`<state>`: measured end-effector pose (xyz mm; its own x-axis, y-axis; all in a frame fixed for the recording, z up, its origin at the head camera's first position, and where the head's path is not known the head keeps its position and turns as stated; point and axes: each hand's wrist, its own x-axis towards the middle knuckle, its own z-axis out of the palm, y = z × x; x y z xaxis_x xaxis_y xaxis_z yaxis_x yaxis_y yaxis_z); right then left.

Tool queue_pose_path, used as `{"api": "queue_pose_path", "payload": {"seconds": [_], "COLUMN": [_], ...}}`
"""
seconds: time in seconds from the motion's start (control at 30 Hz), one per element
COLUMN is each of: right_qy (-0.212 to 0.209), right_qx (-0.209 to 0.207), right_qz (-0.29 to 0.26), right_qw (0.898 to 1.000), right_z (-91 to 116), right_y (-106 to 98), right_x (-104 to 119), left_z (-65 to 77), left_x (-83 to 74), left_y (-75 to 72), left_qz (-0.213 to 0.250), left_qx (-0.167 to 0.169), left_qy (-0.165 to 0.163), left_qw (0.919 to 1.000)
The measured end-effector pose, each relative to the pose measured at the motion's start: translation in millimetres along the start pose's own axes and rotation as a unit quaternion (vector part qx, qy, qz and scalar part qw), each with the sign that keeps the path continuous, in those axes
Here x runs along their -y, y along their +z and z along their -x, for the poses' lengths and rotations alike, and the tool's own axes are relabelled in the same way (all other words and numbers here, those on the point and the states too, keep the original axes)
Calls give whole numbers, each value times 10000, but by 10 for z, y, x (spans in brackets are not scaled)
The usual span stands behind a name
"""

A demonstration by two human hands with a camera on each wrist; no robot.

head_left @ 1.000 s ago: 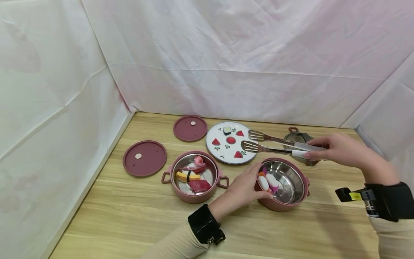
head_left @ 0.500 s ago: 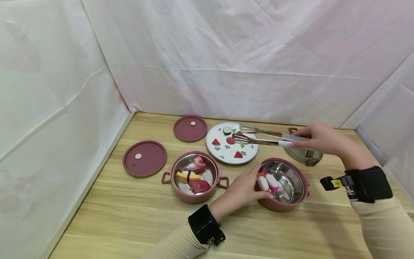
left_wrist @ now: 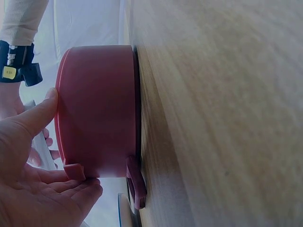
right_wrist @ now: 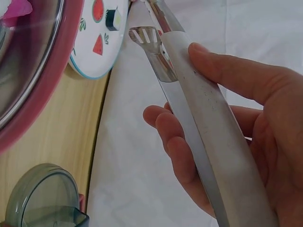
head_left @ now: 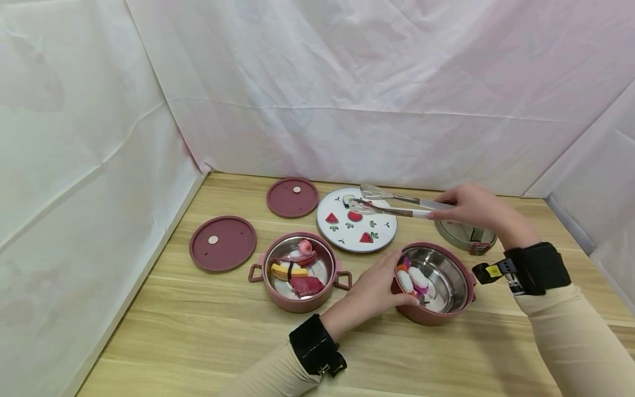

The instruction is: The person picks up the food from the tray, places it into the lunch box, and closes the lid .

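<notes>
The tongs are being gripped in the right hand, with the thumb being laid on one handle and the curled fingers being wrapped about the opposite side. Their two slotted ends are being held apart from each other, above the patterned plate. Near these ends a small sushi-shaped piece is being carried by the plate; whether it is being touched by the metal cannot be told.

By the left hand the right pot is being held at its near left side, the thumb being set on the rim and the other fingers being spread round the wall. Inside this pot, close to the held side, white pieces with purple and orange parts are being contained.

To the left, in the left pot, a yellow piece with a black band, a dark red piece and a pink piece are being kept together. Behind the right pot a transparent lid is being partly covered from view by the right hand. Farther left, a large lid and a small lid are being supported by the wooden table. Everything is being enclosed by pale cloth.
</notes>
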<state>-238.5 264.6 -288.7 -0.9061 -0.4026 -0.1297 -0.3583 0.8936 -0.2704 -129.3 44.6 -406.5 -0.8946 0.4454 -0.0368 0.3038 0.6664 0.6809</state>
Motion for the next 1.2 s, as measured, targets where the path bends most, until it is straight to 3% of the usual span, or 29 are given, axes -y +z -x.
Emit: {"api": "queue_pose_path", "payload": {"seconds": [0.8,1.2], "right_qy": [112,153], "right_qx": [163,202], "right_qz": [79,64], "right_qw": [9998,9997], "right_z": [-374,-395], "right_y": [157,193], "right_x": [166,236], "left_z": [-39,-37], "left_x": [27,13], "left_y": [-10,-18], "left_qz": [4,65], "left_qx": [-58,-57], "left_qy": [172,218], "left_qw": [9998,9997]}}
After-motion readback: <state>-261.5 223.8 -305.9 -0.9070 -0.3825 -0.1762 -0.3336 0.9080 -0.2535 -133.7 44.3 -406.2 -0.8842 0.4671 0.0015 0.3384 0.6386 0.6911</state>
